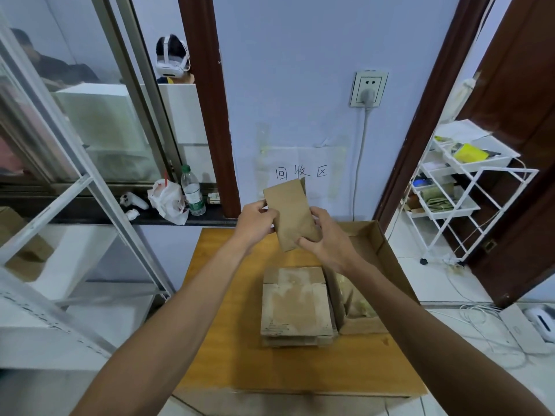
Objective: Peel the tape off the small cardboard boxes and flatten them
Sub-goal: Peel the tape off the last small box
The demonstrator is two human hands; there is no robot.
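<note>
Worktop: a wooden worktop (228, 340) fills the lower middle, and two bare forearms reach out over it.
Stack of flattened boxes: the stack of flattened boxes (295, 307) lies flat on the worktop, just left of the open carton.
Open carton: a large open carton (387, 256) sits at the worktop's right edge with its flaps up. The pale crumpled stuff inside may be peeled tape, but it is too blurred to be sure.
Right hand: the right hand (330, 238) grasps the lower right side of the small cardboard box, thumb on its front near the bottom corner.
Left hand: the left hand (255, 222) grips the box's left edge about halfway up, fingers curled round it.
Small cardboard box: the small cardboard box (292, 214) is held in the air between both hands, above the far end of the worktop. It stands on end, leaning a little, and looks pressed nearly flat.
Window sill: a dark sill on the left carries a green-capped water bottle (192, 190) beside a crumpled white plastic bag (166, 201).
Wall: a paper sheet with handwritten characters (300, 172) is taped up behind the held box, and a socket with a grey plug (368, 89) is higher and to the right.
Right side: a white wire rack (468, 187) with trays stands by the door.
</note>
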